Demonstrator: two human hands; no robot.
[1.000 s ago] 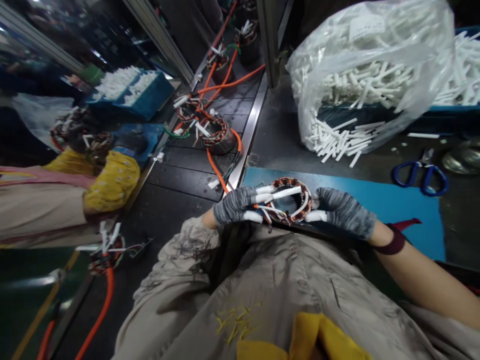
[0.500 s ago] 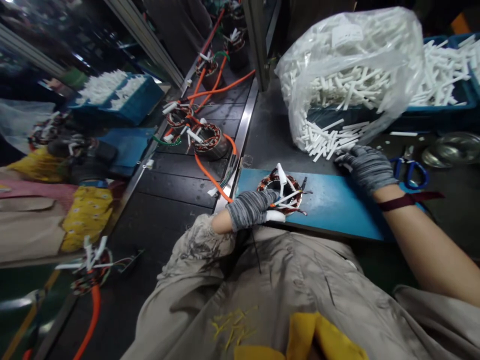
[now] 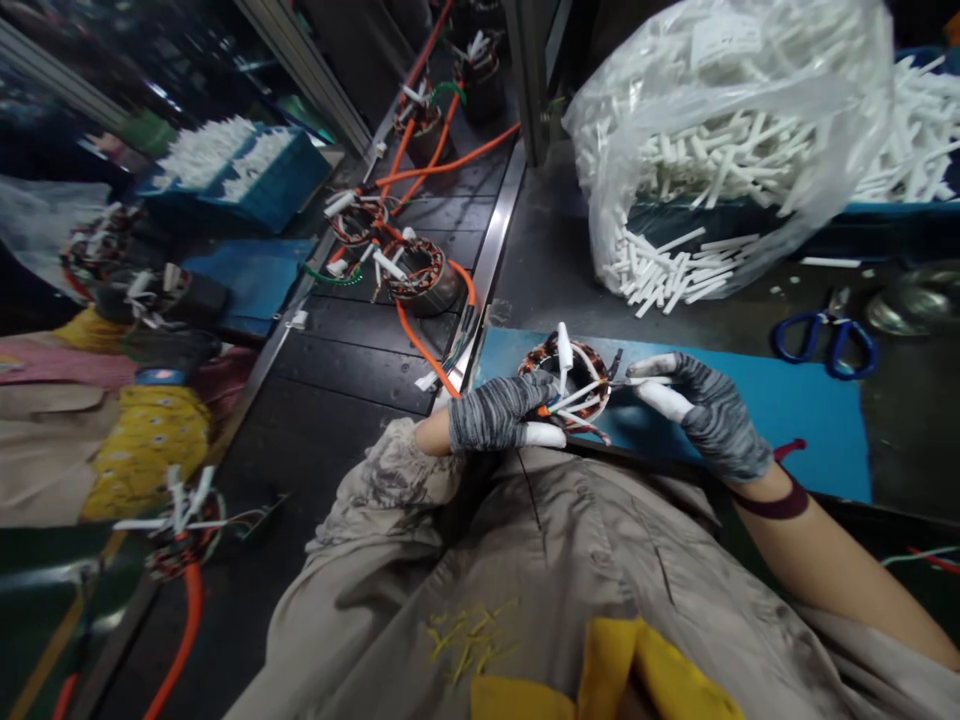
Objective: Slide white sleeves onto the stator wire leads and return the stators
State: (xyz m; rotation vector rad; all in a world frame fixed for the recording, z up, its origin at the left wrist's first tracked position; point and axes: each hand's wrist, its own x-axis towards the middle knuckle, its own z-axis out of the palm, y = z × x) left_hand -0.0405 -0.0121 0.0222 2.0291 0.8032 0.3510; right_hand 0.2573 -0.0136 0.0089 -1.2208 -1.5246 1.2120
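Observation:
A ring-shaped copper-wound coil (image 3: 598, 362) with white sleeves on its leads lies on a blue mat (image 3: 795, 420) in front of me. My left hand (image 3: 506, 413), in a grey striped glove with white fingertips, is closed on the near left side of the coil. To the right of the coil, my right hand (image 3: 709, 408) pinches a white sleeve at the end of a lead that sticks out from the coil. An open plastic bag (image 3: 600, 150) spills white sleeves (image 3: 675, 270) onto the bench beyond the mat.
Blue-handled scissors (image 3: 825, 335) lie right of the mat, near a metal dish (image 3: 919, 300). Other coils (image 3: 427, 280) with orange cables stand on the track to the left. Across it, a person's gloved hand (image 3: 169, 345) works by a blue bin (image 3: 277, 180).
My right hand has moved from the pile of sleeves down and left to the coil's lead, now with a white sleeve between its fingers. The left hand stays on the coil. The view has shifted slightly.

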